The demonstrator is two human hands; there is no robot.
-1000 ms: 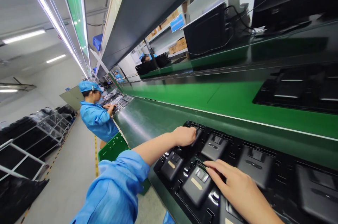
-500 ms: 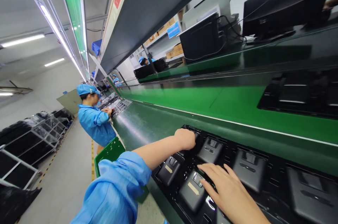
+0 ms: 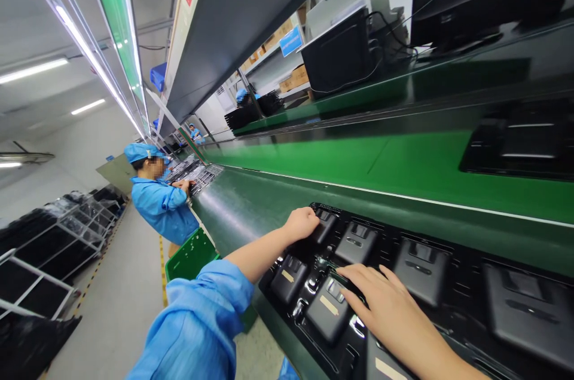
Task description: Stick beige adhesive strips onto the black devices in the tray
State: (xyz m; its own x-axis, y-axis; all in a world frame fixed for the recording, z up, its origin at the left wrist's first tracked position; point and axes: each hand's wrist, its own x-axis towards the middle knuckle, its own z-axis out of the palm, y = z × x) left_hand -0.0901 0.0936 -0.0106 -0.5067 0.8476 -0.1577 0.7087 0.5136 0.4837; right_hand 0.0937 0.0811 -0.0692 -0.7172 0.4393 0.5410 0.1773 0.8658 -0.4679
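A black moulded tray [image 3: 309, 344] lies on the dark green bench in front of me, with several dark grey box-shaped parts seated in its pockets. My left hand [image 3: 301, 223] is curled over the far left corner part [image 3: 323, 224], fingers closed on its edge. My right hand [image 3: 385, 307] lies flat on the tray with fingers stretched out, fingertips touching the near part [image 3: 326, 309] that bears a tan label. Another labelled part [image 3: 287, 277] sits to its left. More parts [image 3: 419, 271] fill the pockets to the right.
A green conveyor belt [image 3: 341, 159] runs behind the tray, carrying another black tray [image 3: 520, 138] at the right. A co-worker in blue [image 3: 161, 204] stands at the bench further left. A green crate [image 3: 191, 254] sits by my left elbow. Racks stand across the aisle.
My left hand has slid slightly left and back on the corner part. My right hand stays flat on the tray, shifted a little forward. The view has tilted slightly.
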